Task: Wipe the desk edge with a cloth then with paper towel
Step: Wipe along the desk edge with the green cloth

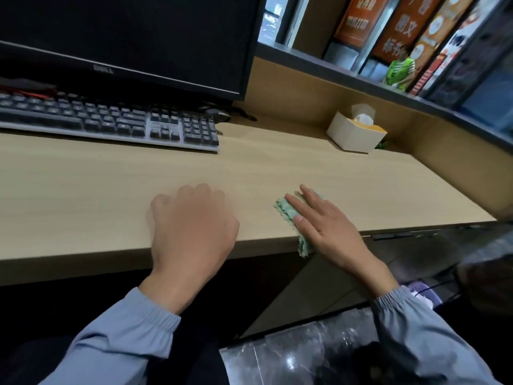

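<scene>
**At desk front edge: cloth pass on, paper untouched**

On the right stretch of the front lip, the right fingers (298, 208) lie straight and spread, pressed flat on the green cloth (284, 207). No pinch, no curl. Flat fingers probably put more cloth in contact per stroke. The right hand (330, 229) sits with its palm over the lip.

The cloth lies partly on the desk top and partly folded over the desk edge (83, 265). 1 corner hangs below the lip beside the palm. Likely reason: wrapped like that, it covers the top and the front face in 1 pass.

The left fingers (205, 191) are loosely bent with tips on the wood, holding nothing. The left hand (191, 226) is slightly blurred, so exact finger contact is hard to call. It rests on the desk (69, 195) apart from the cloth, wrist over the lip. It reads as a brace, parked clear of the cloth.

Further out, the paper towel (363, 118) sticks up from a tissue box (352, 134) at the back right, against the rear panel, with no hand on it. That looks reachable by the right hand for step 2. The keyboard (111, 120) and monitor (125, 37) sit back left, away from the lip, so neither blocks the edge run.

Judgement: step 1 of 2 is under way and the paper pass has not begun.
</scene>
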A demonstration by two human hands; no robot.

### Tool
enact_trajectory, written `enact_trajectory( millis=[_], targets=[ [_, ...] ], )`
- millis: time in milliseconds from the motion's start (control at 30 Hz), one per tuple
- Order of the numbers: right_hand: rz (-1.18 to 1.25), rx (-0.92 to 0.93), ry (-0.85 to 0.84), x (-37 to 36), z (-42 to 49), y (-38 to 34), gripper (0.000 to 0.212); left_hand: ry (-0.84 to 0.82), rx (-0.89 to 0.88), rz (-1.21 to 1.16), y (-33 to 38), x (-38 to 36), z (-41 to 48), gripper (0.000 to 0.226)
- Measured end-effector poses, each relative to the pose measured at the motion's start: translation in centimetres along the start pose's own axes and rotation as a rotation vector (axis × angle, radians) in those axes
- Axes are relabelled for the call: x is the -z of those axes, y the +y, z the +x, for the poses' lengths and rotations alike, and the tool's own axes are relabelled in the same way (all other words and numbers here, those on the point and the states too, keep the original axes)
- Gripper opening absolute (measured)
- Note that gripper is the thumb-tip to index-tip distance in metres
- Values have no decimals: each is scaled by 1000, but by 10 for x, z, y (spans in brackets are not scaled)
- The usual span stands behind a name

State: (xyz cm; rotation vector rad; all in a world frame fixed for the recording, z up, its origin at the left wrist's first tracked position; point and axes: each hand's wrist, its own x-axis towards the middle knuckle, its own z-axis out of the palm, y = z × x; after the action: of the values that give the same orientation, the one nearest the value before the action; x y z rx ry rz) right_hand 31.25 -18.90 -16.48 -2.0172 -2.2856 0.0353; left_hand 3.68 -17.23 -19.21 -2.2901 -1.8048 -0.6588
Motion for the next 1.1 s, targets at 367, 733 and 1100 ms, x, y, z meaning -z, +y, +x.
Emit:
enact_trajectory(
  millis=[367, 733, 1100],
  targets=[
    [-68, 56, 215, -34, 13, -100, 55, 26, 6, -5, 2, -2, 0, 40],
    [-48, -40, -147, 3, 15, -10, 60, -24, 5, -19, 3, 4, 2, 37],
    [-2, -36, -292, 11, 63, -13, 57, -557, 17, 26, 22, 47, 73, 51]
  ],
)
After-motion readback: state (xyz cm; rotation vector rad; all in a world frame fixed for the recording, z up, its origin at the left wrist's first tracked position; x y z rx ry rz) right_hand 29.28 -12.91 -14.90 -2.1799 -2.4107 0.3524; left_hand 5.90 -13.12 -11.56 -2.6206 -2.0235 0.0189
